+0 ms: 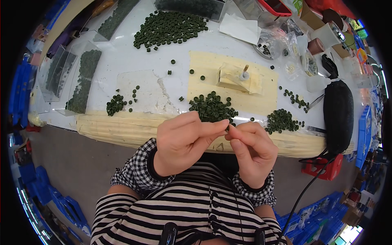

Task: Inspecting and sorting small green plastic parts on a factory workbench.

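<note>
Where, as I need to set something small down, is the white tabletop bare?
Most room: white tabletop between the left clear tray and far green pile. A smaller patch lies right of the yellow sheet, between plastic bags and scattered green pieces. Crowded: the middle pile and around those bags.

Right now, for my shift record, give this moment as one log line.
left hand: pinching small dark piece | right hand: at same piece | just beyond hands: green piece pile | beyond pile, rightward: cream block

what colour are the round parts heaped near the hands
The parts are dark green, best seen in the head view.
</note>
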Available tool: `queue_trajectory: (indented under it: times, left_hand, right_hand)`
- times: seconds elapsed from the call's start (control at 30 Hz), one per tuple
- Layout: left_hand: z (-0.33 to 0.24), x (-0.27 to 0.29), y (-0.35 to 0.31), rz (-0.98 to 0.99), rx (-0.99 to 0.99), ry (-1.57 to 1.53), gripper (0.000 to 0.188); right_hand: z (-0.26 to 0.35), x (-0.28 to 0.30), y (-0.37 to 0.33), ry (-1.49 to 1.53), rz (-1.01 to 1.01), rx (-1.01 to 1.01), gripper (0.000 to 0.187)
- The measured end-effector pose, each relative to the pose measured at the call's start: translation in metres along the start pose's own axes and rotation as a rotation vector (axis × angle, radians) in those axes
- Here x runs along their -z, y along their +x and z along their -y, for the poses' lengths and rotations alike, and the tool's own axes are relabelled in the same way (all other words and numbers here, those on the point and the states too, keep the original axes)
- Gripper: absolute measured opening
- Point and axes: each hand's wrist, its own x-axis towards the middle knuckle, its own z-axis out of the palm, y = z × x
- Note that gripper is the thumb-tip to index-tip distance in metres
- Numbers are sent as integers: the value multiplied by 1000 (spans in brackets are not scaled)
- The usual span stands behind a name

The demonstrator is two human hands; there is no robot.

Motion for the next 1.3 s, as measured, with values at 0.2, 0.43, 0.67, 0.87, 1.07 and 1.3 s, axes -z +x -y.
queue_trajectory:
  times: [0.2,0.43,0.67,0.87,1.07,1.3]
  left_hand:
    - [2,5,1,98,238,-247,23]
    - [1,5,4,87,260,-250,21]
    - [2,5,4,89,226,-210,22]
    - [3,0,2,34,77,-91,23]
    - [3,4,5,85,169,-169,22]
    - [5,4,4,95,267,-257,20]
  right_hand:
    - [0,0,0,-154,-3,143,27]
    - [-2,1,1,-115,-14,132,29]
    - [-4,1,3,-152,2,188,30]
    - [-5,2,0,-73,23,88,29]
    - [-3,3,0,-81,27,88,29]
    - [-6,6,2,-72,49,126,30]
